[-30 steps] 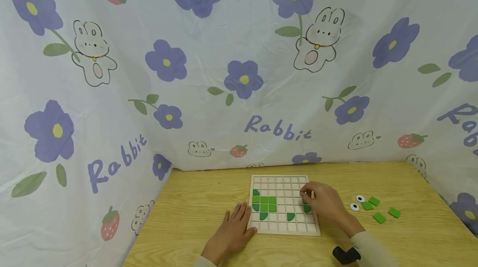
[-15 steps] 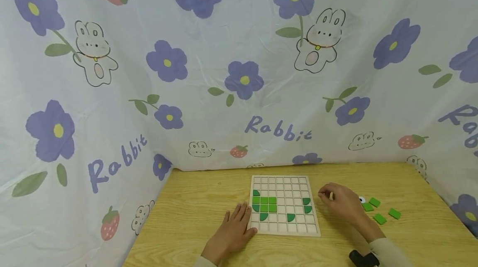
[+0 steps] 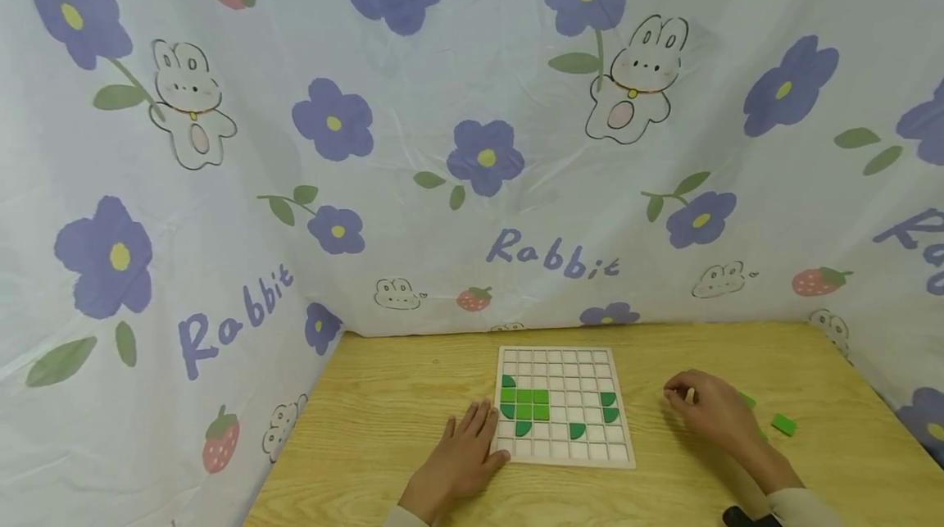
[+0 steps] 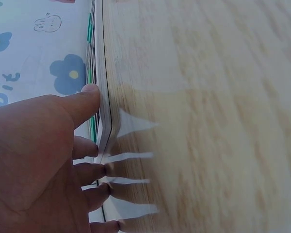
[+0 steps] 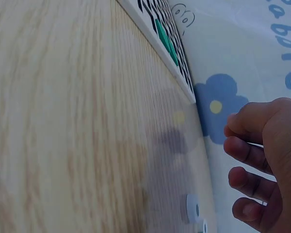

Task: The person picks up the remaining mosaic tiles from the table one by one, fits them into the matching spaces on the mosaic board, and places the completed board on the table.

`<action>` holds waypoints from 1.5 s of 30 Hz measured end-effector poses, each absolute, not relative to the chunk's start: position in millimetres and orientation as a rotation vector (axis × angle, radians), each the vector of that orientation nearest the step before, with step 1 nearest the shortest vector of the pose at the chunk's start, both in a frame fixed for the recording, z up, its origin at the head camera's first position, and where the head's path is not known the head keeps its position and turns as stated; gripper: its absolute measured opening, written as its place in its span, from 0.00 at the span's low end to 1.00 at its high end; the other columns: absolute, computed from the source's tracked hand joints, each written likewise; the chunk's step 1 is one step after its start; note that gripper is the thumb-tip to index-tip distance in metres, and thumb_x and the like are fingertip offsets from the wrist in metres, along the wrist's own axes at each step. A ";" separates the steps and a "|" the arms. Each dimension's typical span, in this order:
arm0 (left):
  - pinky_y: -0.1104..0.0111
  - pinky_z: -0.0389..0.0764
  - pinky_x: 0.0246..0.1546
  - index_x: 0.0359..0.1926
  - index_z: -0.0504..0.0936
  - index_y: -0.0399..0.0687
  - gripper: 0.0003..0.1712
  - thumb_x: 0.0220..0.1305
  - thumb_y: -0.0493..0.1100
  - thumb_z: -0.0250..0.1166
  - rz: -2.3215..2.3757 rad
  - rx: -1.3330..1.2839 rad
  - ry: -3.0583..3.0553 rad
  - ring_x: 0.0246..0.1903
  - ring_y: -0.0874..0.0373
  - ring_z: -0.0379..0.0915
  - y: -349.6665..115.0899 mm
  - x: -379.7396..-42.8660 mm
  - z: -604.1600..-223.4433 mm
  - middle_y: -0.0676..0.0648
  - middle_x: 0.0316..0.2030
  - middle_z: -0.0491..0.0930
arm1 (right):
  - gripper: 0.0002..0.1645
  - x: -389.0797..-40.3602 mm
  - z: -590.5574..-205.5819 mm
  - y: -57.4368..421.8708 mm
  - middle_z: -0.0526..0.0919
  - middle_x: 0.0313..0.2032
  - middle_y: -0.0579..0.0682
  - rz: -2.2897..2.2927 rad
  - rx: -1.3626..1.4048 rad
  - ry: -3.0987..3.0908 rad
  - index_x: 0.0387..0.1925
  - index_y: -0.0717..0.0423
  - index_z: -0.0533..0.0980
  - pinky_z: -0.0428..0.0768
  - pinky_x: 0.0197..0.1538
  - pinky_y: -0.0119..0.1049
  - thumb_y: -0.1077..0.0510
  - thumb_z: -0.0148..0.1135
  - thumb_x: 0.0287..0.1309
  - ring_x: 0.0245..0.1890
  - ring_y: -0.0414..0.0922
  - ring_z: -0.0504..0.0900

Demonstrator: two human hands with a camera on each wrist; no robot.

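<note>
A pale wooden grid board point(image 3: 564, 363) lies on the table, holding a block of light green square tiles point(image 3: 524, 411) and several dark green quarter-circle pieces point(image 3: 578, 430). My left hand point(image 3: 460, 449) rests flat beside it, fingers spread; in the left wrist view the thumb point(image 4: 89, 94) touches the board's edge. Off the board's right side, my right hand point(image 3: 711, 408) hovers with fingers loosely bent. No piece shows between its fingers point(image 5: 245, 150) in the right wrist view. Two white round pieces point(image 5: 192, 208) lie below that hand, hidden behind it in the head view.
Loose light green tiles point(image 3: 784, 424) lie right of my right hand, some partly covered by it. A white cloth point(image 3: 413, 215) printed with flowers and rabbits hangs behind the wooden table point(image 3: 383, 379). A black device point(image 3: 745, 517) shows at my right sleeve.
My right hand has moved right, from over the board's right columns to above the loose pieces. The quarter circles it covered now show. My left hand has stayed at the board's left edge.
</note>
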State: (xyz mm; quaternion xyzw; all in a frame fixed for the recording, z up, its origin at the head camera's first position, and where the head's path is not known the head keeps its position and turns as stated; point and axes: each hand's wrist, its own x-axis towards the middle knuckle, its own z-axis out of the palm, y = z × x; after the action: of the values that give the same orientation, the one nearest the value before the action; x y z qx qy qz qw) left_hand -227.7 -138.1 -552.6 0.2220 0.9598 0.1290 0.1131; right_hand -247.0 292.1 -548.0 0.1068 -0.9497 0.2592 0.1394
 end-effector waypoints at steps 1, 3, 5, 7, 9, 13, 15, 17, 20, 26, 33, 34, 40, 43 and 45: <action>0.34 0.55 0.79 0.85 0.54 0.43 0.44 0.83 0.63 0.53 0.372 0.655 2.817 0.85 0.40 0.45 -138.2 -227.7 -553.0 0.40 0.86 0.49 | 0.03 -245.5 -548.2 294.5 0.84 0.32 0.37 0.756 0.301 -2.756 0.41 0.49 0.89 0.75 0.30 0.32 0.57 0.74 0.67 0.27 0.29 0.73; 0.34 0.55 0.79 0.85 0.54 0.43 0.44 0.83 0.63 0.52 0.365 0.658 2.820 0.85 0.40 0.45 -138.4 -228.0 -553.8 0.40 0.86 0.49 | 0.03 -243.5 -548.7 298.8 0.84 0.33 0.37 0.754 0.281 -2.779 0.41 0.48 0.89 0.75 0.30 0.32 0.55 0.74 0.67 0.27 0.29 0.74; 0.34 0.55 0.79 0.85 0.54 0.43 0.44 0.83 0.63 0.52 0.360 0.658 2.824 0.85 0.40 0.45 -138.8 -228.1 -554.6 0.39 0.86 0.49 | 0.04 -242.5 -550.4 302.7 0.84 0.34 0.37 0.742 0.267 -2.798 0.41 0.47 0.89 0.75 0.30 0.33 0.55 0.74 0.67 0.28 0.30 0.74; 0.34 0.55 0.79 0.85 0.54 0.43 0.44 0.83 0.62 0.53 0.354 0.657 2.828 0.85 0.40 0.45 -139.1 -228.2 -555.2 0.39 0.86 0.49 | 0.04 -242.0 -552.2 306.7 0.85 0.34 0.37 0.737 0.258 -2.814 0.42 0.48 0.89 0.75 0.31 0.33 0.55 0.73 0.67 0.28 0.31 0.75; 0.34 0.55 0.79 0.85 0.54 0.43 0.44 0.83 0.62 0.53 0.357 0.654 2.825 0.85 0.40 0.45 -139.0 -228.3 -555.1 0.39 0.86 0.49 | 0.04 -241.3 -554.1 310.9 0.85 0.34 0.38 0.724 0.244 -2.826 0.41 0.48 0.89 0.76 0.31 0.34 0.55 0.73 0.67 0.29 0.32 0.76; 0.34 0.55 0.79 0.85 0.54 0.44 0.44 0.83 0.63 0.53 0.360 0.655 2.824 0.85 0.40 0.45 -137.9 -228.5 -554.9 0.40 0.86 0.49 | 0.04 -238.2 -556.3 318.6 0.85 0.34 0.38 0.722 0.224 -2.833 0.41 0.48 0.89 0.77 0.32 0.35 0.56 0.74 0.65 0.30 0.33 0.78; 0.34 0.56 0.78 0.86 0.54 0.44 0.44 0.83 0.63 0.52 0.356 0.654 2.824 0.85 0.40 0.45 -137.5 -228.6 -555.1 0.40 0.86 0.49 | 0.05 -236.4 -556.7 321.6 0.85 0.35 0.38 0.727 0.216 -2.835 0.41 0.48 0.89 0.78 0.33 0.35 0.56 0.74 0.65 0.31 0.33 0.79; 0.34 0.56 0.78 0.86 0.54 0.44 0.44 0.83 0.63 0.52 0.355 0.653 2.826 0.85 0.40 0.45 -137.4 -228.6 -555.3 0.40 0.86 0.49 | 0.05 -235.4 -556.5 323.8 0.86 0.36 0.39 0.737 0.212 -2.843 0.42 0.49 0.88 0.79 0.34 0.36 0.55 0.74 0.66 0.32 0.34 0.80; 0.34 0.56 0.78 0.86 0.54 0.44 0.44 0.83 0.63 0.53 0.358 0.653 2.830 0.85 0.40 0.45 -137.8 -228.6 -555.6 0.40 0.86 0.49 | 0.07 -235.2 -556.6 326.7 0.86 0.37 0.39 0.739 0.217 -2.866 0.44 0.50 0.88 0.80 0.37 0.38 0.54 0.74 0.67 0.35 0.37 0.82; 0.34 0.56 0.78 0.85 0.55 0.43 0.44 0.83 0.62 0.53 0.372 0.663 2.830 0.85 0.39 0.45 -137.9 -227.8 -554.7 0.39 0.86 0.49 | 0.12 -232.9 -557.2 332.7 0.85 0.40 0.41 0.734 0.236 -2.928 0.47 0.51 0.87 0.81 0.39 0.39 0.52 0.75 0.65 0.38 0.38 0.82; 0.34 0.56 0.79 0.85 0.55 0.44 0.44 0.83 0.63 0.53 0.366 0.665 2.829 0.85 0.39 0.46 -137.1 -226.7 -552.7 0.39 0.86 0.49 | 0.12 -231.6 -558.0 336.1 0.84 0.41 0.41 0.697 0.265 -2.936 0.46 0.50 0.87 0.80 0.38 0.37 0.53 0.76 0.63 0.37 0.37 0.81; 0.34 0.56 0.79 0.85 0.55 0.44 0.44 0.83 0.63 0.53 0.367 0.664 2.829 0.85 0.39 0.46 -136.9 -226.6 -552.3 0.40 0.86 0.49 | 0.12 -231.7 -557.9 336.6 0.84 0.41 0.41 0.697 0.264 -2.936 0.46 0.51 0.87 0.81 0.38 0.38 0.53 0.77 0.63 0.38 0.38 0.81; 0.34 0.56 0.79 0.85 0.55 0.44 0.44 0.83 0.63 0.53 0.362 0.658 2.834 0.85 0.40 0.45 -137.0 -226.5 -551.2 0.40 0.86 0.49 | 0.12 -231.2 -558.3 339.6 0.83 0.43 0.43 0.691 0.271 -2.941 0.47 0.51 0.86 0.84 0.41 0.42 0.56 0.76 0.64 0.40 0.42 0.83; 0.34 0.56 0.79 0.85 0.55 0.44 0.44 0.83 0.63 0.53 0.359 0.658 2.833 0.85 0.40 0.45 -137.3 -226.3 -551.9 0.40 0.86 0.49 | 0.11 -230.0 -559.8 340.0 0.83 0.43 0.43 0.691 0.281 -2.936 0.47 0.52 0.86 0.86 0.42 0.45 0.59 0.74 0.64 0.40 0.44 0.84; 0.34 0.56 0.79 0.85 0.55 0.44 0.44 0.83 0.63 0.53 0.361 0.659 2.833 0.85 0.40 0.45 -137.4 -226.0 -552.2 0.40 0.86 0.49 | 0.11 -229.3 -560.3 339.7 0.83 0.42 0.43 0.687 0.283 -2.928 0.47 0.52 0.86 0.86 0.42 0.46 0.60 0.74 0.64 0.40 0.45 0.85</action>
State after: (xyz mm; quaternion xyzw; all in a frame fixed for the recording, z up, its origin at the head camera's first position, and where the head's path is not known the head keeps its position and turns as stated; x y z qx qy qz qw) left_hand -226.0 -137.4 -552.2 0.2235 0.9613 0.1224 0.1051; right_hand -229.3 339.7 -560.3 0.0934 -0.9675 0.2272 0.0604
